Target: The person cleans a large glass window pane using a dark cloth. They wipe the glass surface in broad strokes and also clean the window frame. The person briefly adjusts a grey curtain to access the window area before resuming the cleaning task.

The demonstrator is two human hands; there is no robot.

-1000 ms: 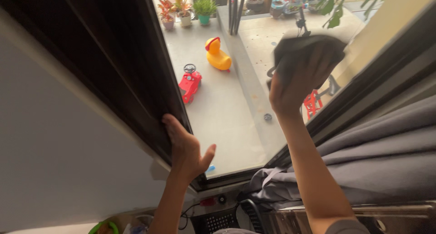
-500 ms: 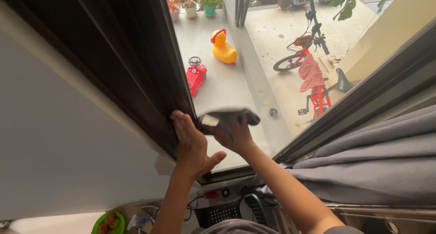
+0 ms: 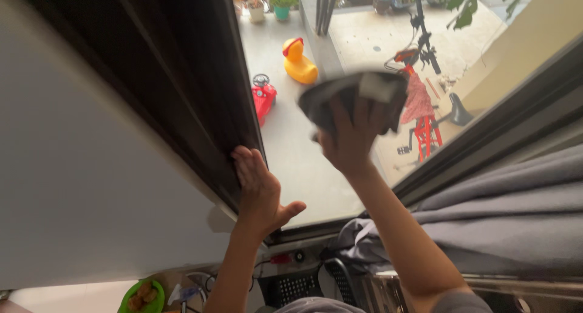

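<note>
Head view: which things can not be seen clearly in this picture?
- Grey cloth: blurred, and the right hand covers its lower part.
- Red bicycle: partly behind the cloth.
- Green bowl: cut off by the bottom edge.
- Left hand: fingertips lie against the dark window frame; hard to separate.

Head camera looks down, close against window glass (image 3: 303, 161)

Outside the window, a pale concrete floor (image 3: 297, 161) carries several things. A yellow duck ride-on toy (image 3: 299, 62) stands on it, and a small red toy car (image 3: 263, 98) is near it, a little closer to the dark window frame. Farther back stand potted plants (image 3: 280, 0) in a row. A red bicycle (image 3: 419, 100) stands on the tiled part (image 3: 364, 36) to the right.
</note>
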